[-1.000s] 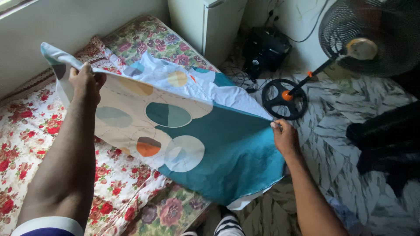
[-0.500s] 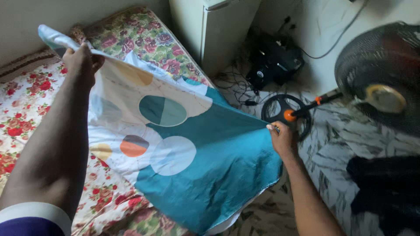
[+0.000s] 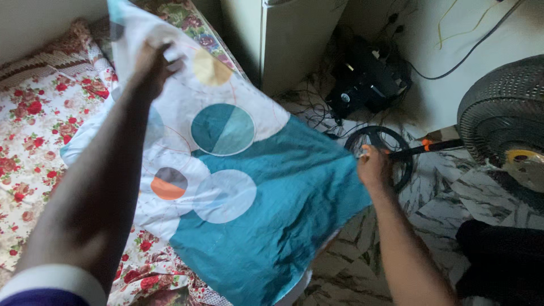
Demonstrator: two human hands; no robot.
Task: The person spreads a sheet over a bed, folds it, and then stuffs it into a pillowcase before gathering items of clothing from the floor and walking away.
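I have my left hand (image 3: 152, 67) raised high over the bed (image 3: 34, 130), fingers pinched tight on the white upper corner of a pillowcase (image 3: 249, 192), and my right hand (image 3: 374, 167) out to the side, closed on the teal edge of the same cloth. The pillowcase hangs stretched between the two, slanting down from the left hand toward the right, its lower teal part drooping over the edge of the bed and the floor (image 3: 447, 192). The cloth is white at the top and teal below, printed with large circles in teal, orange, yellow and pale grey. Under it lies the bed's sheet, white with red flowers, and a darker floral cover shows at the far end near the wall. Just behind my right hand sits a black ring-shaped fan base with an orange joint (image 3: 429, 145), its pole leading to a standing fan (image 3: 504, 122) at the right. A white cabinet (image 3: 294, 39) stands beyond the bed, with a black device and cables (image 3: 368, 79) beside it on the marbled floor.
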